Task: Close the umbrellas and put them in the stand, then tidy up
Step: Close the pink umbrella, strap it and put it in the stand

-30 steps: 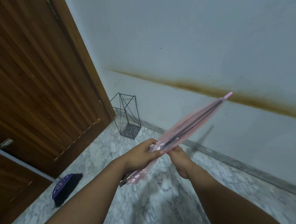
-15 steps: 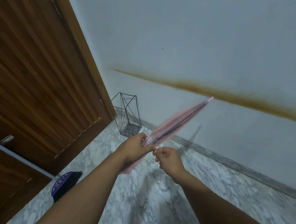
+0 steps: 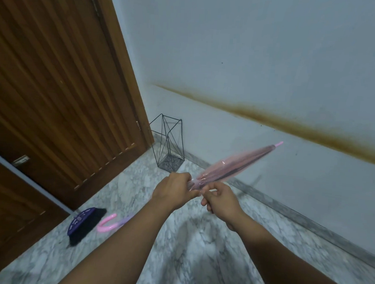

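Head view: wooden door [image 3: 54, 87] fills the left side, pale wall [image 3: 262, 59] with a brown stain band [image 3: 291, 125] fills the right, marble floor [image 3: 177, 239] below. Both forearms reach in from the bottom. Black wire umbrella stand [image 3: 168, 144] sits on the floor in the corner between door frame and wall, nothing visible inside it. Pink see-through umbrella [image 3: 235, 164] is folded shut, held in the air in front of the stand, tip pointing up and to the right toward the wall, motion-blurred. Its pink hooked handle [image 3: 107, 223] shows lower left, under the left forearm. Left hand [image 3: 174, 192] has its fingers wrapped around the gathered lower end of the canopy. Right hand [image 3: 221, 201] is just beside it, fingers curled, fingertips pinching the loose canopy edge; exact contact is small and a bit blurred. The two hands nearly touch. Purple-backed brush with black bristles [image 3: 85, 224] lies on the floor near the door, just left of the pink handle, well apart from the stand.
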